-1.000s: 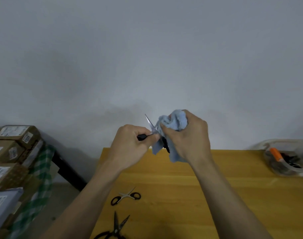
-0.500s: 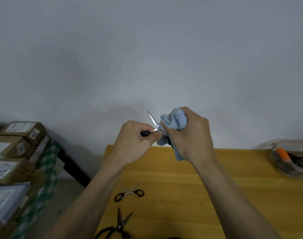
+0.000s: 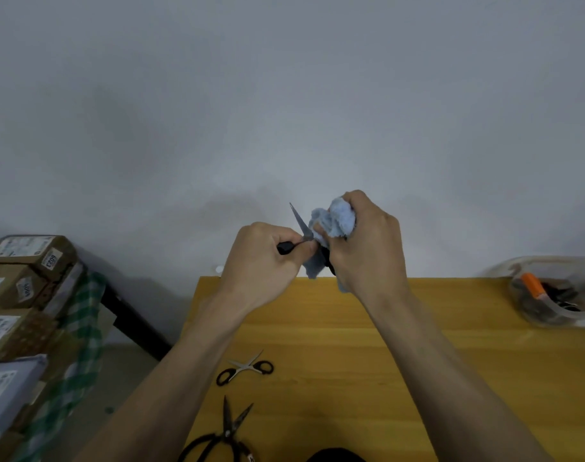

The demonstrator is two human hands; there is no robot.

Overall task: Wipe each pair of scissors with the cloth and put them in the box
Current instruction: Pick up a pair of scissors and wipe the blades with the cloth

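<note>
While the held scissors [image 3: 300, 225] stood raised above the far edge of the table [image 3: 367, 345], their one visible blade pointed up and slightly left, tip toward the wall [image 3: 284, 95]; the long axis ran from that tip down to the black handle between the two hands; the second blade seemed buried in the cloth [image 3: 334, 221], though that could not be told for certain. Left hand [image 3: 261, 261] was curled tight about the handle end, thumb and forefinger pinching close under the blade root; right hand [image 3: 367, 248] was fisted round the bunched blue cloth and pressed it against the blade's right side, touching the left hand's fingertips. Judged: the wipe would run along the blade axis, root to tip, the cloth hand being the one to travel and the left hand the anchor.

Box [image 3: 557, 295], a clear tub already holding dark handles and something orange, sat at the table's far right edge, well apart from the scissors; it lay on the right hand's side, but the left hand held the scissors, so a reach across or a hand-over seemed needed.

Small scissors [image 3: 246, 370], black-looped, lay part-open on the near left of the table; large black scissors [image 3: 227, 431] lay nearer the person, blades pointing away; both apparently unwiped. Cardboard parcels [image 3: 21, 288] stacked off to the left, on checked fabric [image 3: 81, 345].
</note>
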